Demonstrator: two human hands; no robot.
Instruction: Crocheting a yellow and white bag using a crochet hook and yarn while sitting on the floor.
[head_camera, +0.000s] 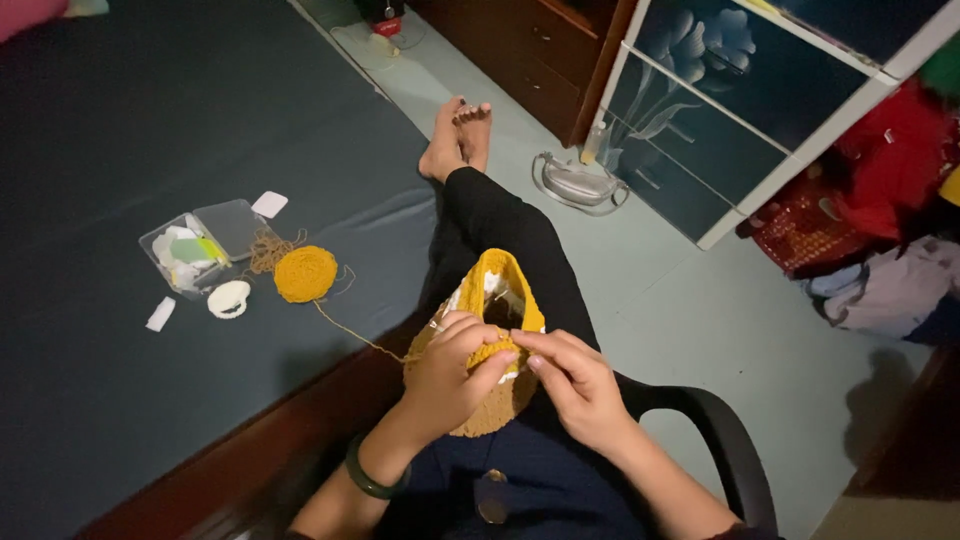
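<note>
Your left hand (450, 375) and right hand (575, 385) both pinched the yellow crochet piece (490, 340) over your lap; its strand ran to the yarn ball (305, 273) beside a plastic box (200, 245) on the bed (120, 130).

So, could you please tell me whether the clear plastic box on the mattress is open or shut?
Open. The clear plastic box has its lid swung back flat beside it, leaving the white and green bits inside uncovered.
</note>
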